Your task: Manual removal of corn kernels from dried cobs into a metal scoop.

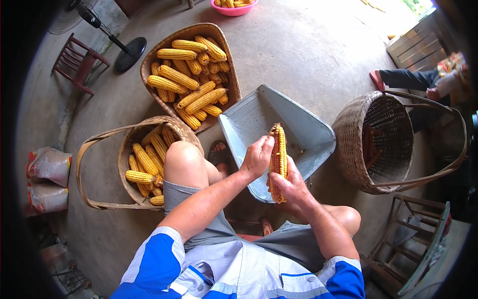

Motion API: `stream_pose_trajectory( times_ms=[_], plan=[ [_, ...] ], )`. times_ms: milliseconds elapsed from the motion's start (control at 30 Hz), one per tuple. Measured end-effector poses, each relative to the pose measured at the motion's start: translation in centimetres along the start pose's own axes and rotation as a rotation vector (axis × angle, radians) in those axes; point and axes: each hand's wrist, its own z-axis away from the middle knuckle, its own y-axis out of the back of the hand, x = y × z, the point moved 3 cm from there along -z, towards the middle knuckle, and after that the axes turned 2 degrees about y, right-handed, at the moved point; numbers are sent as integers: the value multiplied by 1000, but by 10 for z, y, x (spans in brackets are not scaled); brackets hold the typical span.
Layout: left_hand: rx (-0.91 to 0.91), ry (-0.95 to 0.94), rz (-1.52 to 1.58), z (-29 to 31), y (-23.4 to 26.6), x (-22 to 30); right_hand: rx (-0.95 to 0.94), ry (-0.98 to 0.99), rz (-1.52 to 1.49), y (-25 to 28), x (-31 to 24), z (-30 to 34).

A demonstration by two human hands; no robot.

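Observation:
A yellow corn cob stands nearly upright between my hands, above a grey-blue metal scoop-shaped pan. My right hand is wrapped round its lower part, with the thumb across the front. The closed fingers of my left hand press on the cob's upper left side. Near the lower end, part of the cob looks reddish, as if bare of kernels. Left of the pan, a handled wicker basket holds several whole cobs. A wide woven basket beyond it is heaped with more cobs.
Right of the pan, a tall handled wicker basket has brown pieces inside. Another person's leg shows behind it. A pink basin of corn stands far off. At left are a fan, a wooden chair and stacked sacks.

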Motion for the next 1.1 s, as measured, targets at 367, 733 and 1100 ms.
stream_pose_trajectory(
  times_ms=[367,733,1100],
  plan=[
    [-45,27,143,-1,-4,2,41,-10,17,3,-7,-5],
    [-54,-33,-31,-2,-4,1,-25,27,-388,8,-9,-10],
    [-357,358,267,7,-15,-1,112,184,248,25,-14,-15]
  ],
)
